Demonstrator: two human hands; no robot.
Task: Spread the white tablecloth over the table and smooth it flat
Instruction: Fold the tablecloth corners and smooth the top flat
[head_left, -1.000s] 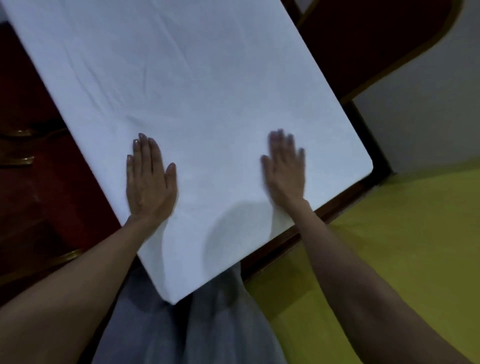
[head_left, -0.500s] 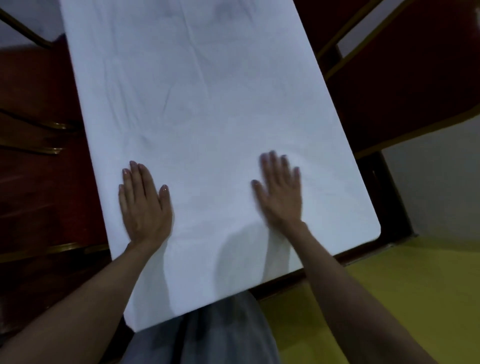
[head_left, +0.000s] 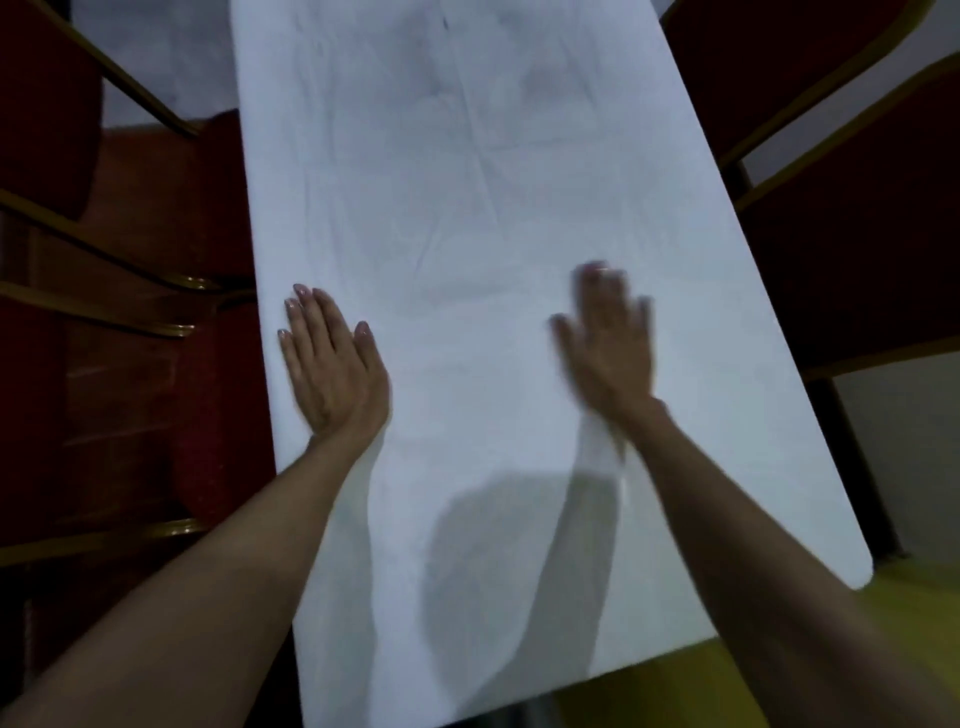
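The white tablecloth (head_left: 467, 218) lies spread over a long narrow table and covers its whole visible top. Faint creases run through its middle and far part. My left hand (head_left: 332, 369) presses flat on the cloth close to the left edge, fingers straight and together. My right hand (head_left: 610, 343) lies flat on the cloth right of centre, fingers spread and blurred by motion. Both forearms reach in from the bottom of the view and cast shadows on the near part of the cloth.
Dark red chairs with gold frames (head_left: 119, 322) stand stacked along the left side of the table. More red chairs (head_left: 831, 156) stand on the right. Yellow-green floor (head_left: 727, 691) shows beyond the table's near right corner, and a grey wall (head_left: 904, 447) is at right.
The view has swung so the table now runs more straight ahead. Both hands have slid forward along the cloth, the right one still moving.
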